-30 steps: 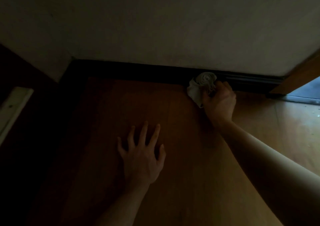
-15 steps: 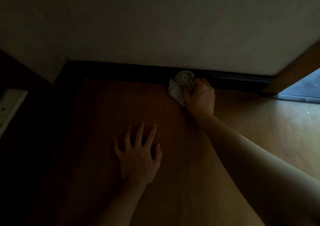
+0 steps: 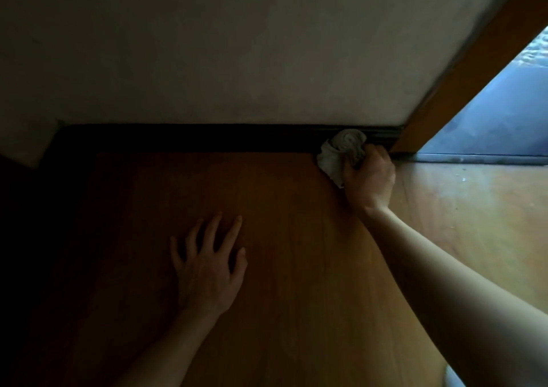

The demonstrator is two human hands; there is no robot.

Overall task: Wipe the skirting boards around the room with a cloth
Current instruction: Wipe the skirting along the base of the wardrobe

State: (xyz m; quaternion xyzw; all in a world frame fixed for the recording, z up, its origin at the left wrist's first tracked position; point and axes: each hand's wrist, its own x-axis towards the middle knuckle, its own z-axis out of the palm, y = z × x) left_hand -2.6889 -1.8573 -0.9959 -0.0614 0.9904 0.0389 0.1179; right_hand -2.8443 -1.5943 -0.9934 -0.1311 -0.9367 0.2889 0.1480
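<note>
The bunched pale cloth (image 3: 341, 152), gripped in the fisted right hand (image 3: 369, 176), presses against the dark skirting board (image 3: 207, 137) (running left-right along the wall's foot) near the wooden door frame (image 3: 462, 69), while the left hand (image 3: 209, 265) lies spread flat, empty, on the wooden floor (image 3: 296, 238).

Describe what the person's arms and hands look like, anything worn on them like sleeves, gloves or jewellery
Both forearms are bare as far as the view shows: no sleeves, no gloves. The left hand and the right hand show no watch, bracelet or ring, though the dim light could hide small items. The fingers are slender.
</note>
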